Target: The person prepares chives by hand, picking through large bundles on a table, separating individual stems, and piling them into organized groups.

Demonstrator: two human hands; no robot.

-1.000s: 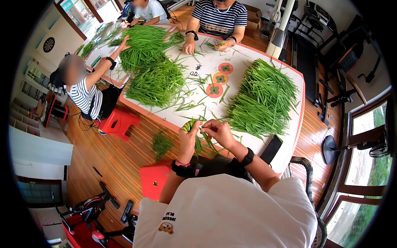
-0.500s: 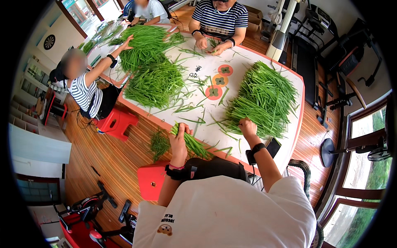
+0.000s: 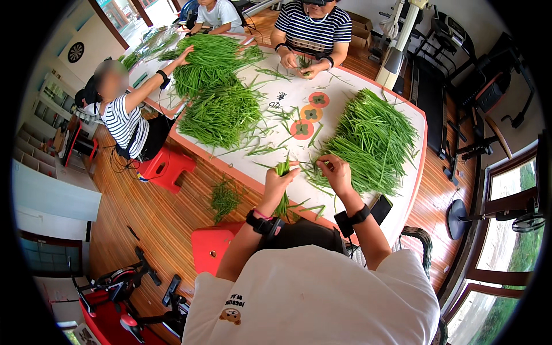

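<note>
Note white table [image 3: 299, 86], orange-rimmed, toward 12 o'clock; white shirt [image 3: 328, 296] at 6 o'clock. At 2 o'clock, find green stalk pile [image 3: 374, 144]: long, slender, laid roughly parallel. Near centre, find left hand [image 3: 278, 184], fingers curled round green bundle [image 3: 282, 168]. At 3 o'clock, find right hand [image 3: 337, 173], fingers bent, tips close together at pile's edge; cannot tell whether pinching a stalk. Log dark lettering [image 3: 282, 96] on table at 12, on shirt at 7.

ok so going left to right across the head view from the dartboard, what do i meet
Dartboard, left heap of green stalks, left hand, right hand, dark phone, standing fan's base.
</note>
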